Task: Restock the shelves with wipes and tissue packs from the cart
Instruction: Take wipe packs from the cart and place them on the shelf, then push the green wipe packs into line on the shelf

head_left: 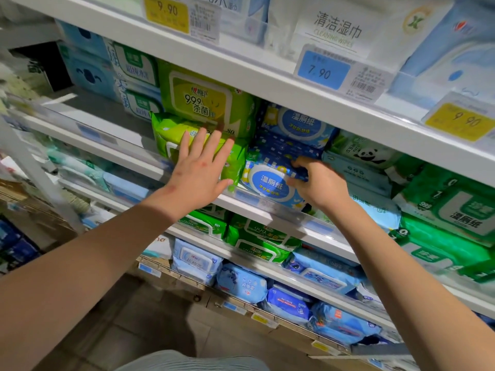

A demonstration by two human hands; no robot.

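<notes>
On my feed the right hand [318, 184] makes the working grip. Its fingers curl over the upper right edge of a blue wipes pack [267, 180] with a round blue label, and the thumb lies on the pack's face, so that grip is closed around the pack. The pack sits tilted at the front lip of the middle shelf [257, 207], with its lower edge at the clear rail. Just to its left, the left hand [195, 170] is spread flat and wide. Its fingers are straight and rest on the front of a green wipes pack [163, 129], which lies at the front of the same shelf, just beside the blue one. A second green pack [203, 100] stands upright behind it, and another blue pack [297, 121] sits behind the one I hold. To the right lie a panda-printed pack [367, 153] and dark green packs [455, 212]. On the edge of the shelf above I read a blue price tag [322, 69] marked 7.90 and a yellow price tag [166, 12] marked 9.90. The lower shelves carry more packs, among them a pale blue pack [241, 285].
</notes>
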